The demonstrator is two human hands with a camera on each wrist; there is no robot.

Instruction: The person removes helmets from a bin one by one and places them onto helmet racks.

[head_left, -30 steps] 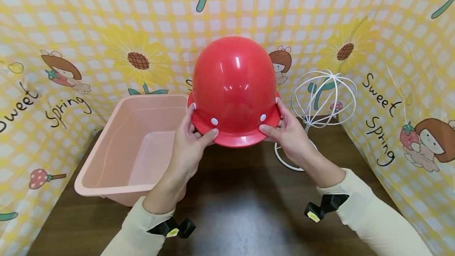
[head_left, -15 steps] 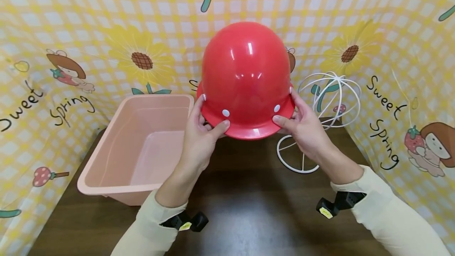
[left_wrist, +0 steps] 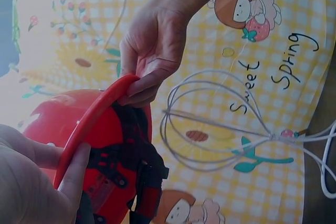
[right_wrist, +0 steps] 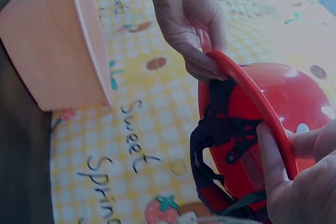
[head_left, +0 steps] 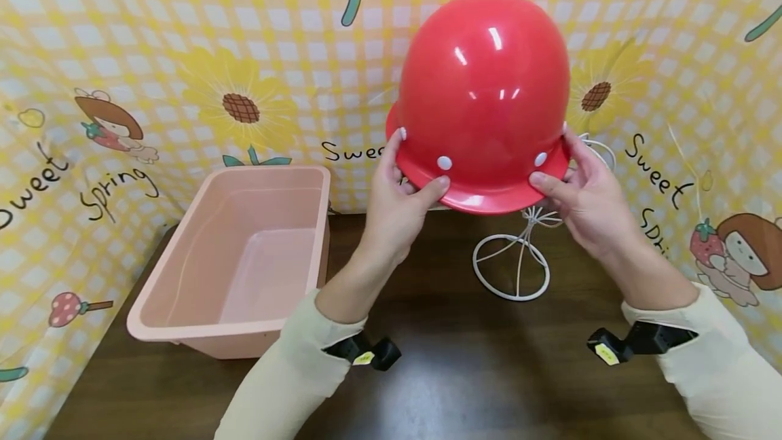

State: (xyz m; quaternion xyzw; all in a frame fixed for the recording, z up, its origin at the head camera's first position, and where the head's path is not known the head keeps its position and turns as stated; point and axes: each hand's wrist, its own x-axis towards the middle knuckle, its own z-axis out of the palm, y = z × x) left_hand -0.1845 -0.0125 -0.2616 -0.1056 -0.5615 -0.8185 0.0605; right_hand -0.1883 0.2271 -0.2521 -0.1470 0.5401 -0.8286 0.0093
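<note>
You held up the red helmet [head_left: 485,100] between your left hand [head_left: 397,216] and right hand [head_left: 601,206].
Each hand pinched its brim [head_left: 485,203] from above and below. The white wire stand [left_wrist: 271,137] stood on the table [head_left: 489,379] beyond your right hand, partly hidden by it and the helmet; the pink bin [head_left: 238,343] sat to the left of your left hand.

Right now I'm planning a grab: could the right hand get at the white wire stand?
Probably not: the right hand grips the red helmet, which partly covers the white wire stand in the head view.
</note>
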